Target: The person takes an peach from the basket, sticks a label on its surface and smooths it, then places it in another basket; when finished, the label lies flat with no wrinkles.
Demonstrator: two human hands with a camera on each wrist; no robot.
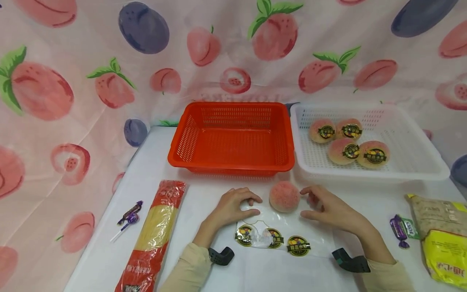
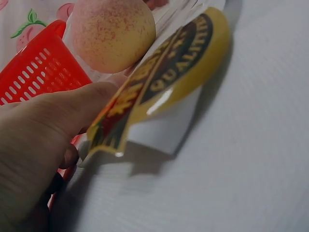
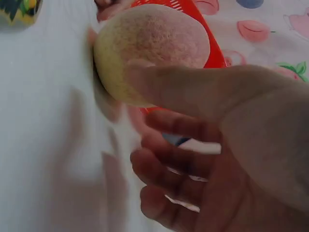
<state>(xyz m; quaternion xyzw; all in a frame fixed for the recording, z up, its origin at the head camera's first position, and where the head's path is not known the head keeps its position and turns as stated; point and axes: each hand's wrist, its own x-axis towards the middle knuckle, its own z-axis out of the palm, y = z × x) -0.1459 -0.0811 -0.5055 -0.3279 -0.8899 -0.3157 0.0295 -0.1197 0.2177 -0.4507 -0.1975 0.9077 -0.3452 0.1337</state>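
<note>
A pink and yellow peach (image 1: 284, 196) sits on the table between the two hands, with no label on the sides I see. My left hand (image 1: 233, 207) lies to its left, thumb and fingers curved and apart, over the edge of a clear sheet of round labels (image 1: 264, 233). In the left wrist view, a gold and black label (image 2: 181, 63) lifts at its edge near the thumb. To the peach's right is my right hand (image 1: 328, 209), thumb and fingers spread, fingertips very close to the fruit; whether they touch it, I cannot tell. Another label (image 1: 298, 245) is at the sheet's right.
Behind the peach stands a red basket (image 1: 233, 166). Beside it, a white basket (image 1: 408, 170) holds several labelled peaches (image 1: 343, 151). A noodle packet (image 1: 157, 231) and wrapped sweets (image 1: 131, 215) lie left. Far right are a yellow packet (image 1: 445, 259), a beige packet (image 1: 438, 215) and purple candy (image 1: 399, 231).
</note>
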